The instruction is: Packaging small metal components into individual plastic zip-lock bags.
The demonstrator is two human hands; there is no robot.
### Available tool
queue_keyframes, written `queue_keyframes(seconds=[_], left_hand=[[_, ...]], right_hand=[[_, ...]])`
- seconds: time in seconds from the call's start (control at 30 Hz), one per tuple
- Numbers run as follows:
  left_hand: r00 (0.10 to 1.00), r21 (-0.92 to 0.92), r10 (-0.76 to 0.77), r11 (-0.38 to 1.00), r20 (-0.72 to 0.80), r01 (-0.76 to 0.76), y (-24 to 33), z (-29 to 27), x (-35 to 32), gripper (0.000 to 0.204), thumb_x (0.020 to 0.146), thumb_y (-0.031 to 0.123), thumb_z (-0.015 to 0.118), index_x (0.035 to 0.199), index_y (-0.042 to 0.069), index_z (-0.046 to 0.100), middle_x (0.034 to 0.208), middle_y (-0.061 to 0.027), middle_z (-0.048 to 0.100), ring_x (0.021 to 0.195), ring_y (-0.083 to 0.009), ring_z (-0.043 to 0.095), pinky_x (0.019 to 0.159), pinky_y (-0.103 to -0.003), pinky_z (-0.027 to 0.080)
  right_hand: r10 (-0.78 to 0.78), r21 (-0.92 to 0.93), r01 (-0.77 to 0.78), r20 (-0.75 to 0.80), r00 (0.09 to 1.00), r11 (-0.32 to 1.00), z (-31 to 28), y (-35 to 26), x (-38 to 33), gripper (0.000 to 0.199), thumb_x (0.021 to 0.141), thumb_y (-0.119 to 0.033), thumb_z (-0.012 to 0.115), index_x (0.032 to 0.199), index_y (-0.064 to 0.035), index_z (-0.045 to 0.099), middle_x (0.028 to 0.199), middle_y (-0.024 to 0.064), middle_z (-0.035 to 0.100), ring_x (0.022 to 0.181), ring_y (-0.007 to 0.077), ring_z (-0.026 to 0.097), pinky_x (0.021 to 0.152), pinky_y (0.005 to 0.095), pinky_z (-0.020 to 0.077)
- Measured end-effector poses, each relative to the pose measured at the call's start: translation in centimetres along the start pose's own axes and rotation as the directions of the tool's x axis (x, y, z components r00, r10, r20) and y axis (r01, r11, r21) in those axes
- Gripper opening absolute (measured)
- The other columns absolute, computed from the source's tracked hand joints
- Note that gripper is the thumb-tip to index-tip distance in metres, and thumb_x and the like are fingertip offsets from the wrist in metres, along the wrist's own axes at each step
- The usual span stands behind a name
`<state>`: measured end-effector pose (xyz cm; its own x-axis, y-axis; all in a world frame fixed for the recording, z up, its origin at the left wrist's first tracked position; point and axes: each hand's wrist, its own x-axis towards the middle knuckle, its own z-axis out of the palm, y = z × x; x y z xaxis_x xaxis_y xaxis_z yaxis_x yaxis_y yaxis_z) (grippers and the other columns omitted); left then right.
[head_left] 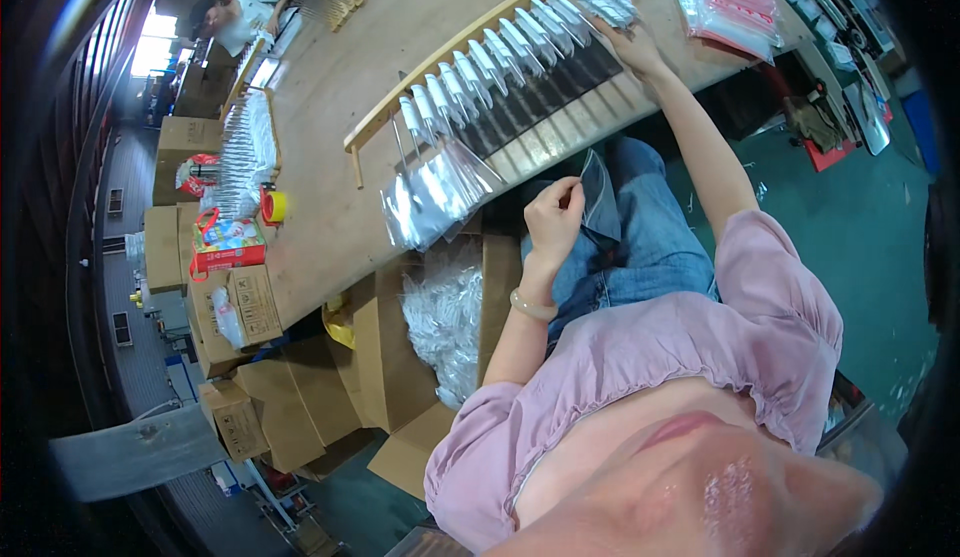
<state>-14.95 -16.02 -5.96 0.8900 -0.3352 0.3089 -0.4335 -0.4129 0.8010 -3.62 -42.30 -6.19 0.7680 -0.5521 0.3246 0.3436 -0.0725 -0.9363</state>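
Note:
My left hand (556, 219), with a pale bangle at its wrist, is closed in a pinch above my lap. It grips the edge of a clear plastic sleeve (600, 200) that hangs over my jeans. My right hand (632, 49) reaches to the far right end of a row of thin metal pieces with white wrapped ends (482, 65). Its fingers are bent in among the pieces there, and what they grip is partly hidden. The row leans on a long wooden rack (455, 52). Clear plastic sleeves (440, 192) cover the lower parts at the row's left end.
The rack stands on a wooden table (330, 177). Packs of plastic bags (728, 7) lie at the far right. Below the table edge, an open carton (380, 347) holds crumpled clear plastic (445, 322). More cartons (250, 302) stand at the left. Another person (245, 19) sits at the far left.

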Motion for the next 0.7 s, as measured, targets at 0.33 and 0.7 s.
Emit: queue_keyframes(seconds=[0.33,0.7], left_hand=[[0.966,0.144,0.260,0.956,-0.001,-0.257,-0.2,1.4,0.7,0.006,0.081,0.009,0.064,0.085,0.006,0.066,0.068,-0.0136,0.063,0.058,-0.0274,0.063,0.052,-0.032,0.049],[0.977,0.116,0.171,0.981,-0.128,-0.157,-0.1,1.9,-1.3,0.006,0.082,0.010,0.062,0.084,0.006,0.066,0.070,-0.0157,0.064,0.062,-0.0307,0.064,0.054,-0.036,0.050]], right_hand=[[0.026,-0.207,0.056,0.372,0.928,0.977,-4.8,-8.1,-14.1,0.030,0.084,-0.007,0.064,0.113,-0.0027,0.061,0.101,0.0032,0.065,0.092,0.0136,0.059,0.082,0.0283,0.0461],[0.569,-0.682,0.201,0.710,0.416,0.704,-1.2,-8.5,-13.4,0.025,0.076,-0.009,0.062,0.100,-0.0024,0.061,0.090,0.0135,0.066,0.083,0.0221,0.065,0.070,0.0359,0.0515]])
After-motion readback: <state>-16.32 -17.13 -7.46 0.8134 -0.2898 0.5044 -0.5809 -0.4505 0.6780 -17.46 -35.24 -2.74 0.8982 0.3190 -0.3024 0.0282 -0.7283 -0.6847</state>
